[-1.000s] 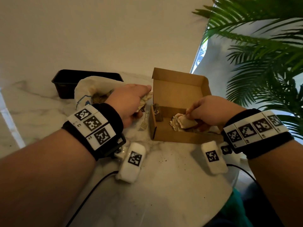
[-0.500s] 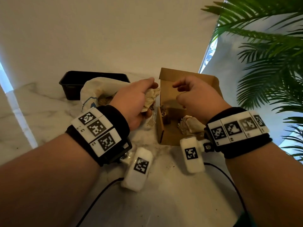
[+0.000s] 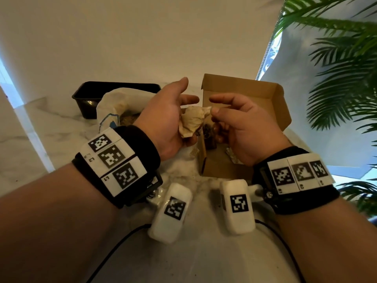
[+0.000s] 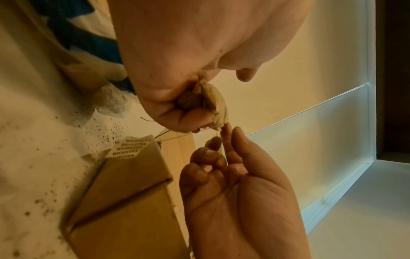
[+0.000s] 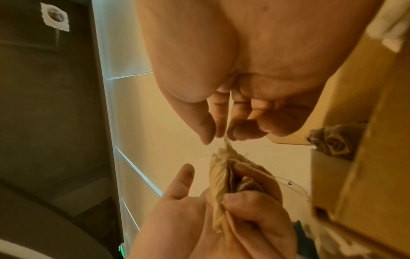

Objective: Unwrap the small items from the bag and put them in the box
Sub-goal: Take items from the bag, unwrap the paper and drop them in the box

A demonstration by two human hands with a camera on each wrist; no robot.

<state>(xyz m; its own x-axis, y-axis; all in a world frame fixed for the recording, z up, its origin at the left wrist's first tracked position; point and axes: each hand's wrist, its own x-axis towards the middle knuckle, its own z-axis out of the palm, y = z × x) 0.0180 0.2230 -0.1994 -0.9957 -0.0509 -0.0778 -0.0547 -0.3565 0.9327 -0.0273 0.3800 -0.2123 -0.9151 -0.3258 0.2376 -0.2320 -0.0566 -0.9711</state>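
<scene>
A small item in crumpled tan paper (image 3: 191, 123) sits in my left hand (image 3: 179, 105), held above the table in front of the open cardboard box (image 3: 244, 92). The lower fingers (image 4: 190, 117) curl round it while thumb and forefinger stick out. My right hand (image 3: 216, 107) faces it and pinches the wrapper's twisted tip (image 5: 226, 142). The white bag (image 3: 110, 111) with a blue print lies behind my left wrist, its mouth open. Inside the box are a small dark item (image 3: 210, 135) and a pale crumpled piece (image 3: 232, 155), partly hidden by my right hand.
A black tray (image 3: 87, 97) stands behind the bag by the wall. A small printed tag (image 4: 131, 147) on a thread lies beside the box. Dark crumbs speckle the marble table (image 3: 30, 129). Palm fronds (image 3: 342, 82) hang at the right, and cables trail off the near edge.
My right hand let go of the pale piece in the box and rose to the left hand. The left hand lifted the wrapped item rightward, and the right now pinches its tip.
</scene>
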